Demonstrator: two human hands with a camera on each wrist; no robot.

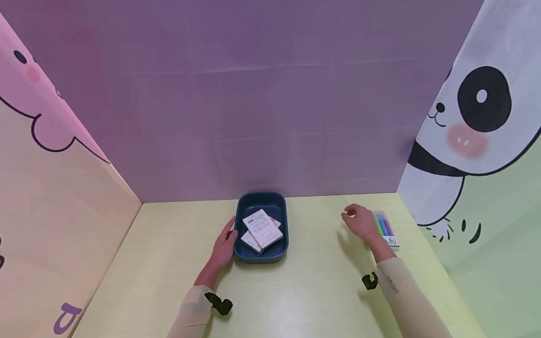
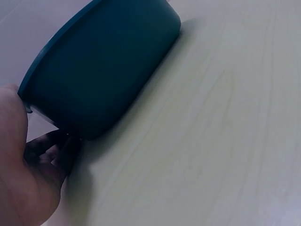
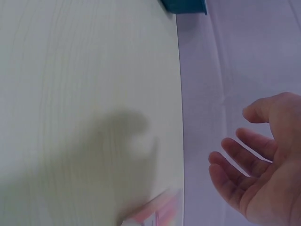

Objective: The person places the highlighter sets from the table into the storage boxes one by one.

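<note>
A dark blue tray [image 1: 281, 257] stands near the table's back edge, with two small white boxes [image 1: 263, 229] printed with text stacked askew inside it. My left hand [image 1: 222, 248] holds the tray's left side, its thumb up at the rim and its bent, shadowed fingers low against the wall in the left wrist view. Over the right of the table hovers my right hand [image 1: 362, 222], fingers loosely curled around nothing. Just beyond it lies a clear pack of coloured markers [image 1: 385, 229], partly hidden by that hand and wrist.
The pale wooden table [image 1: 313, 291] meets a purple backdrop [image 1: 270, 117] right behind the tray. A panel with a panda drawing [image 1: 473, 108] rises on the right. Another panel with a pink cartoon shape [image 1: 46, 108] borders the left.
</note>
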